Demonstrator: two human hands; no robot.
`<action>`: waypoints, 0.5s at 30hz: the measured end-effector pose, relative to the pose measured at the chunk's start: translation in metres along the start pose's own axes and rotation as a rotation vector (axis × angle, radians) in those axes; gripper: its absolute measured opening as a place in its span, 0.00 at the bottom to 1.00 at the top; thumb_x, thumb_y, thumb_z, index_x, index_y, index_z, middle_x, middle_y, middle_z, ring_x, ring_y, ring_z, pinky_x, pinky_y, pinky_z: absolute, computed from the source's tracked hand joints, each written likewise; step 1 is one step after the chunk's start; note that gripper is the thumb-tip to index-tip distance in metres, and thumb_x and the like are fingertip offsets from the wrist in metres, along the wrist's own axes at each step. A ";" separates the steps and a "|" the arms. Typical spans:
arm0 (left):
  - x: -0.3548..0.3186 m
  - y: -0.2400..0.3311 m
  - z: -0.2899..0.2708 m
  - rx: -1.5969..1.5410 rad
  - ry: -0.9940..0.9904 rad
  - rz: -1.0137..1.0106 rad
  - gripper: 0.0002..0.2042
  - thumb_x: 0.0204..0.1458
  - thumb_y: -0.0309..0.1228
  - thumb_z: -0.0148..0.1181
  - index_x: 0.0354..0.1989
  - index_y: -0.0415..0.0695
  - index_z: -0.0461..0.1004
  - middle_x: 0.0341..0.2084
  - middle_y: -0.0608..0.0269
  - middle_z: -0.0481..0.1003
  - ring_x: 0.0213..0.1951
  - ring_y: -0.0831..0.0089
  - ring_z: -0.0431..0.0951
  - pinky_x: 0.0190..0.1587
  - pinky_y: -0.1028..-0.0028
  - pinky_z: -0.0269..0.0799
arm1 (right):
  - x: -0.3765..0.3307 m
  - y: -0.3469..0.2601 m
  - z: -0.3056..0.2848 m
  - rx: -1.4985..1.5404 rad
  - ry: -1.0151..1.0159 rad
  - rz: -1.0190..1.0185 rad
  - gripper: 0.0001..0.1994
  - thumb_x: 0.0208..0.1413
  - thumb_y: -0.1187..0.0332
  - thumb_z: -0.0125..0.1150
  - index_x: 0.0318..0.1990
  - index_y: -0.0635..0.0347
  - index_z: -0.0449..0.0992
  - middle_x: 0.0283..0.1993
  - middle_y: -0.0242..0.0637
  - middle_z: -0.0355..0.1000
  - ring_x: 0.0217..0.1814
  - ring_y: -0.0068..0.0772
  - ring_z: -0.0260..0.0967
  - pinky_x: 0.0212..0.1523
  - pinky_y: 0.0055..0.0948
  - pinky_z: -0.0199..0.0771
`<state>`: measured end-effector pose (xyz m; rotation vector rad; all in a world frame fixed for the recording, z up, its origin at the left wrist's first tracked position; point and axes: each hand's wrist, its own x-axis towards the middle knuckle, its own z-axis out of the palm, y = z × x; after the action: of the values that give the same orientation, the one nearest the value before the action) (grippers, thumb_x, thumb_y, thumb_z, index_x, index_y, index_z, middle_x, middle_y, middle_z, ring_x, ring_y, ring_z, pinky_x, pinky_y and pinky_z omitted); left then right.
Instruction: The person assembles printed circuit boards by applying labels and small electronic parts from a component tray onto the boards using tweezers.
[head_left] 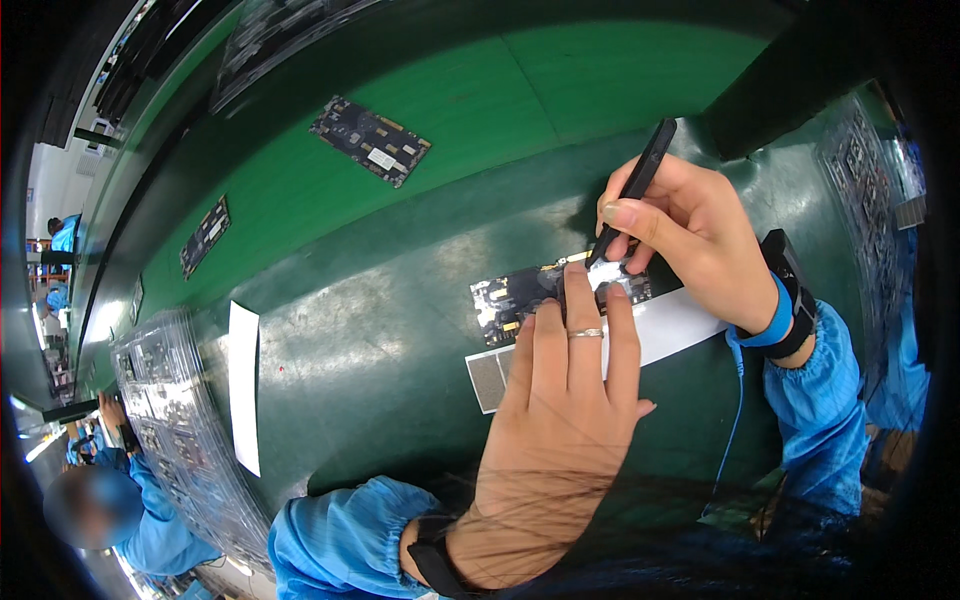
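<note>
Pinching a slim black pen-shaped tool (641, 182), the right hand (703, 235) could scratch the dark rectangular circuit board (497, 298) — flat on the green tabletop (340, 400), beneath the left hand (560, 415), fingers spread — by slipping.

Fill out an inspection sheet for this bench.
Surface: dark green worktop with shiny patches.
Work items: circuit board; black pen-like tool, its tip at the board, contact unclear; white strip partly beneath the left hand.
Clutter: loose white strip and stacked clear trays at left.
Hands: left hand's fingers rest on the board; right hand grips the tool.
Cables: thin blue cord hanging from the right wrist's blue band.
Surroundings: brighter green surface bearing boards; co-worker in blue, far left.
</note>
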<state>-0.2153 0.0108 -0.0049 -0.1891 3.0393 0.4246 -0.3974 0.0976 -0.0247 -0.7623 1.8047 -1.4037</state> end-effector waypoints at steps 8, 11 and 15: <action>-0.007 -0.001 -0.005 -0.085 -0.046 -0.007 0.43 0.51 0.57 0.62 0.68 0.36 0.62 0.66 0.40 0.63 0.63 0.51 0.68 0.70 0.56 0.59 | -0.021 -0.015 0.000 0.016 0.100 -0.155 0.09 0.61 0.76 0.65 0.47 0.69 0.78 0.41 0.36 0.78 0.39 0.20 0.75 0.40 0.20 0.76; -0.041 0.024 -0.011 0.009 -0.039 0.048 0.39 0.58 0.59 0.50 0.67 0.36 0.64 0.65 0.37 0.63 0.65 0.45 0.66 0.71 0.48 0.55 | -0.042 -0.017 0.011 0.079 0.052 -0.073 0.08 0.61 0.76 0.64 0.46 0.69 0.77 0.41 0.38 0.78 0.39 0.22 0.77 0.39 0.21 0.77; -0.056 0.040 0.001 0.139 -0.161 0.112 0.28 0.64 0.44 0.41 0.66 0.36 0.64 0.64 0.36 0.64 0.65 0.44 0.67 0.72 0.48 0.55 | -0.053 0.005 0.021 -0.174 -0.115 -0.263 0.09 0.59 0.77 0.66 0.45 0.70 0.78 0.40 0.42 0.79 0.38 0.29 0.81 0.38 0.23 0.79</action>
<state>-0.1654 0.0551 0.0098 0.0223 2.9145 0.2218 -0.3501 0.1296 -0.0228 -1.1837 1.8015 -1.3446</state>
